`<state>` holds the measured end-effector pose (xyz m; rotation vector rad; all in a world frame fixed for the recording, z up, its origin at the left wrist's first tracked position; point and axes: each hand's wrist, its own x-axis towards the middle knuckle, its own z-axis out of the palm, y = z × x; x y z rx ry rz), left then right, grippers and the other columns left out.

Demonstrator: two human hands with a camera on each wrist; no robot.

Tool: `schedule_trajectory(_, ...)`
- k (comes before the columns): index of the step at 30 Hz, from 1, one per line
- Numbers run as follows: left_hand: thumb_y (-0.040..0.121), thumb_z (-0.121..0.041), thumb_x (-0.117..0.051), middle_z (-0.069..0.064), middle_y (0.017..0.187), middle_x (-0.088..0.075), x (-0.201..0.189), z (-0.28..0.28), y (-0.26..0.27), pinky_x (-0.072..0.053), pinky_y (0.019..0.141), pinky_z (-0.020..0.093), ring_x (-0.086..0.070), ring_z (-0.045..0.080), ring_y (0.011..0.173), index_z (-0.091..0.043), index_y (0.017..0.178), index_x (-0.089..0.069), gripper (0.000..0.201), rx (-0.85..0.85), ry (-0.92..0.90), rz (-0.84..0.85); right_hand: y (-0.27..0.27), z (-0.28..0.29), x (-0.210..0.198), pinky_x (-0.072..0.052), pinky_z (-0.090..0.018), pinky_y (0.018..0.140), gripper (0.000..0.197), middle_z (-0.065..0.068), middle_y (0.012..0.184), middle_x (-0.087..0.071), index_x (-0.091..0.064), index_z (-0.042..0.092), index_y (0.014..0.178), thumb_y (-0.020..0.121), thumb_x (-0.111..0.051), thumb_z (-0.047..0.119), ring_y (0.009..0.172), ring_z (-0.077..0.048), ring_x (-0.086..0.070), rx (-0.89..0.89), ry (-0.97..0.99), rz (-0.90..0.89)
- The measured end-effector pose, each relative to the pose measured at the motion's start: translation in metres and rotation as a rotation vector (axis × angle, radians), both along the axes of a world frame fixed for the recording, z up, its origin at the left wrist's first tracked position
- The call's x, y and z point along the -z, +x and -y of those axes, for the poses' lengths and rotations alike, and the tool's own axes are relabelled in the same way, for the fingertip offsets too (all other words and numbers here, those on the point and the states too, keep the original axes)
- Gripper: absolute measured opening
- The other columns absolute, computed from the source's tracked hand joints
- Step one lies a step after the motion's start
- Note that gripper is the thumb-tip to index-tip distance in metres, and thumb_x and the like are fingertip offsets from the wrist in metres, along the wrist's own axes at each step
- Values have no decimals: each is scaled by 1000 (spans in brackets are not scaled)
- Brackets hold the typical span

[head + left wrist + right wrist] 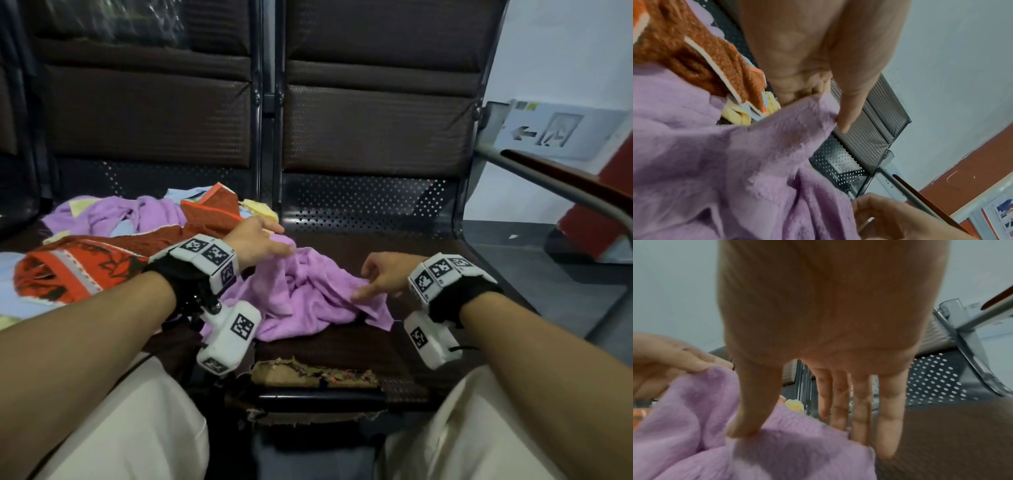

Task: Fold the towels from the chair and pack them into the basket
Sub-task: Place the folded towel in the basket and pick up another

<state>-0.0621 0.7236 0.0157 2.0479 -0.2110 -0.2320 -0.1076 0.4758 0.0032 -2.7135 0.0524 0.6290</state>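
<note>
Lilac towel (308, 291) is lying crumpled on the chair seat (394, 246). My left hand (255, 241) is pinching its far edge, while my right hand (387, 274) is resting on it, fingers spread.

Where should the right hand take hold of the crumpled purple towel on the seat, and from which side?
Judging by its pose, at the loose near-right corner of the purple towel, coming in from the right. That corner lies flat and free on the bare seat beside the open right hand; the left hand already pinches the far edge.

red-brown wall band (613, 178), exit sign (558, 130)
</note>
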Motion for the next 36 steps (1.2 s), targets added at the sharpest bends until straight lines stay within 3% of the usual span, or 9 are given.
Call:
schedule_trajectory(3,67,6,-78,15,93,-60,5,5,-5,-53,79,38,-60,26,83,-4,129,-45,71,90,75,-61,-7,3,-2,-49,-36,80,78,3,100,-47,-45,20,94,49,-70,78,91,-19,-54,54,-71,38)
schedule_trajectory(7,67,-3,-81,14,121,-57,17,3,-6,-49,92,35,-57,26,107,-9,144,-28,93,202,385,-52,-19,0,-4,-41,-27,62,56,5,62,-58,-55,17,65,62,-71,71,65,-17,-53,28,-117,-71)
schedule_trajectory(11,80,-16,-71,-2,93,-62,23,3,-6,-43,75,25,-57,20,91,-10,136,-39,65,233,679,28,-27,-8,4,-45,-27,76,48,-6,101,-67,-64,11,100,79,-68,53,96,-23,-63,-39,-270,1)
schedule_trajectory(16,95,-18,-49,15,121,-62,18,2,-1,-43,94,29,-57,28,113,-4,121,-59,31,252,924,186,-28,-16,-1,-44,-26,77,25,-12,112,-66,-67,11,106,90,-53,23,103,-28,-61,42,-195,101)
schedule_trajectory(20,97,-14,-44,14,112,-65,5,4,3,-42,88,32,-59,28,105,-8,107,-63,22,106,680,291,-21,-14,-19,-46,-27,77,23,-14,102,-65,-64,8,98,93,-41,10,96,-29,-61,187,101,260)
schedule_trajectory(23,99,-16,-39,15,109,-64,-15,7,4,-40,86,31,-58,29,102,-7,106,-59,23,-7,440,417,-21,-21,-38,-54,-25,49,28,-12,68,-60,-59,6,81,95,-36,-3,55,-21,-62,424,849,223)
schedule_trajectory(27,100,-19,-38,7,94,-61,-43,5,6,-35,76,28,-53,22,86,-9,101,-55,20,-185,138,662,-13,-30,-70,-58,-32,49,24,-3,50,-57,-54,4,93,101,-32,7,50,-23,-66,496,1463,230)
schedule_trajectory(32,99,-12,-39,2,89,-56,-39,6,11,-29,68,17,-49,14,84,-7,97,-56,19,-169,21,583,4,-55,-58,-49,-27,55,23,-11,78,-59,-61,13,82,93,-42,7,66,-19,-57,545,1185,345)
schedule_trajectory(36,98,-13,-42,1,92,-56,-27,5,13,-33,75,19,-50,15,87,-6,100,-58,18,-174,48,468,17,-62,-41,-55,-34,62,31,-8,74,-64,-62,14,72,94,-42,6,72,-23,-63,484,1033,353)
